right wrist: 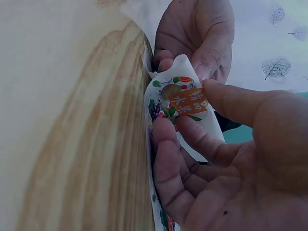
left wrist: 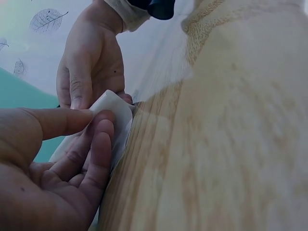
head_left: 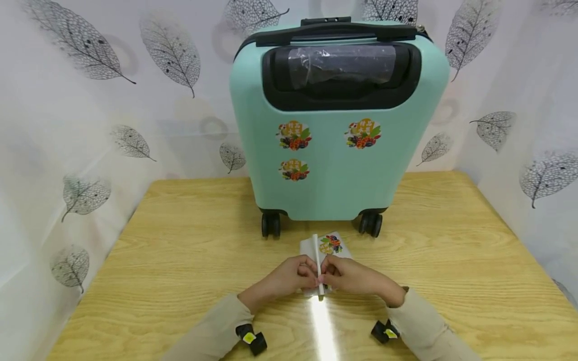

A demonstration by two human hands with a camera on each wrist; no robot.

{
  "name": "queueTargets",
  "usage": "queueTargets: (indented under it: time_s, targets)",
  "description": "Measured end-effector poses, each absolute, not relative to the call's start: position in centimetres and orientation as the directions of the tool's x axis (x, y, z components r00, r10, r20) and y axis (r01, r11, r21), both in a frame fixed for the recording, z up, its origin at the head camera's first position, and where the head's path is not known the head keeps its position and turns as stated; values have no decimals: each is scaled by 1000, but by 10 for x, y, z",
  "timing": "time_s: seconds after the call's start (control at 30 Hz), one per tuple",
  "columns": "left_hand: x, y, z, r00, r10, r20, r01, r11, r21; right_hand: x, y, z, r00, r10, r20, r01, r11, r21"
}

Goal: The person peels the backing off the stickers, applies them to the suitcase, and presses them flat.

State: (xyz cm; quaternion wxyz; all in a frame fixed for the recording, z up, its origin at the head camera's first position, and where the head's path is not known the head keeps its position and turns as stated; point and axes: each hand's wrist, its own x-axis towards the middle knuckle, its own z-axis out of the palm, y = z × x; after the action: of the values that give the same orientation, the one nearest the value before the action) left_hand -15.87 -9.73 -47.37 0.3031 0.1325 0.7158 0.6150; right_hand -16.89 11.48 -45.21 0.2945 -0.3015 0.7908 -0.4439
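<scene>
Slanting beside the leaf-patterned wall (head_left: 189, 145), the left edge of the table (head_left: 189, 235) lies well apart from the left hand (head_left: 291, 275), with a broad run of wood between them for that arm to move over. This hand pinches the near part of the white sticker sheet (head_left: 308, 246) between thumb and curled fingers. The sheet lies near the middle of the table, just in front of the mint suitcase (head_left: 325, 185). From here I lose much of its near half behind both hands; the right wrist view shows one fruit sticker (right wrist: 187, 98) with an orange panel, partly covered by fingers. A narrow white fold (head_left: 317, 258) stands along the sheet, its long axis running away from the person toward the suitcase, the far end leaning slightly left. Right of it, a printed patch (head_left: 331, 244) has its fruit toward the suitcase and its orange part toward the person. The right hand (head_left: 354, 277) pinches the sheet from the other side. Past it, more wood reaches the table's right edge; the near edge is cut off.
</scene>
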Motion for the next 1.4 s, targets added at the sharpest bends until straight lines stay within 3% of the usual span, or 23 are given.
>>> queueTargets:
  time_s: [0.47,1.4]
  targets:
    - [-156,-95,-475,-785,544,-296,-209,218,953,-168,118,-453,-653,-718,-240,-152,435,-888]
    - [-160,-98,-474,-786,532,-315,-220,235,947,-178,122,-454,-613,-747,-259,-164,441,-882]
